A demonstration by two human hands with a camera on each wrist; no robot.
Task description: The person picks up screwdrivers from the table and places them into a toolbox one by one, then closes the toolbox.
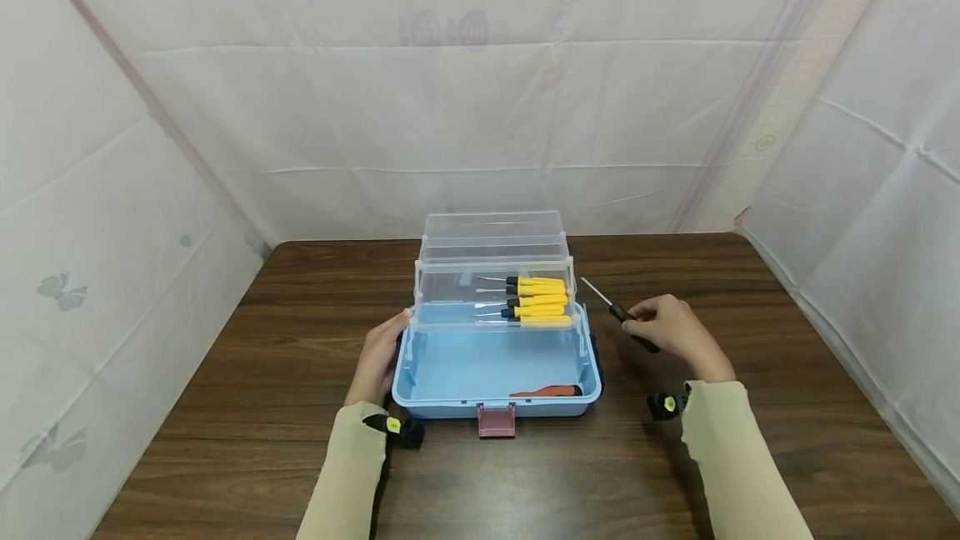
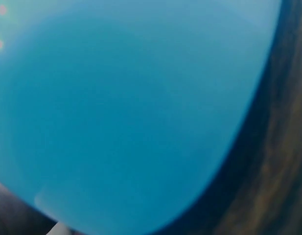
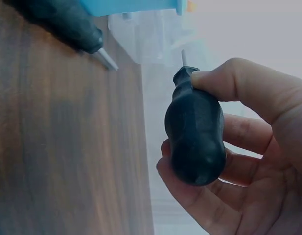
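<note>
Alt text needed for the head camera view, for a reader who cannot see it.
A person's right hand holds a black-handled screwdriver beside an open blue toolbox on a dark wooden table, while the left hand rests against the box's left side. Yellow-handled screwdrivers lie in its raised clear tray.

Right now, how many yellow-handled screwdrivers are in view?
4, stacked side by side in the clear upper tray of the light blue plastic toolbox: at and. More may be hidden between them.
</note>
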